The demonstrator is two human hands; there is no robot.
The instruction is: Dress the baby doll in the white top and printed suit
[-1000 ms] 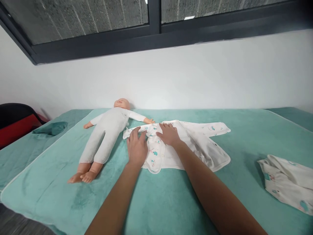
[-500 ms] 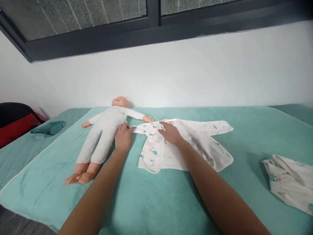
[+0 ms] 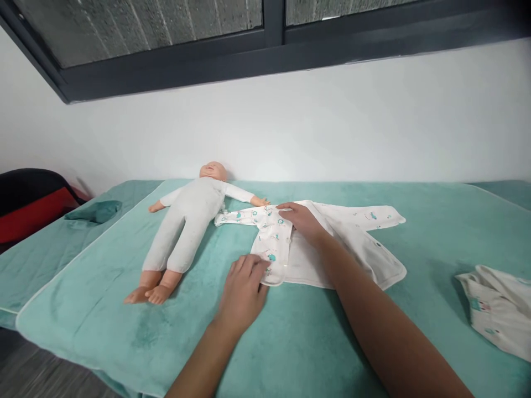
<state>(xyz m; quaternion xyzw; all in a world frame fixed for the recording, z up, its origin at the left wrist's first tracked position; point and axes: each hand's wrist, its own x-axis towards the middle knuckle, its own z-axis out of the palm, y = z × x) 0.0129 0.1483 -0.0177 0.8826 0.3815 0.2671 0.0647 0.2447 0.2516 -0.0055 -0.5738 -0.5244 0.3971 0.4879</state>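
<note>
The left hand (image 3: 243, 288) has moved from 1 sleeve (image 3: 240, 216) to the hem (image 3: 274, 281), shifting work there; its grip is unclear. The right hand (image 3: 305, 222) rests, fingers apart, on the shirt (image 3: 307, 261) beside the doll (image 3: 199, 204).

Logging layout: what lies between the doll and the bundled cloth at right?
Head view: the spread shirt, with the left hand and right hand on it.
</note>
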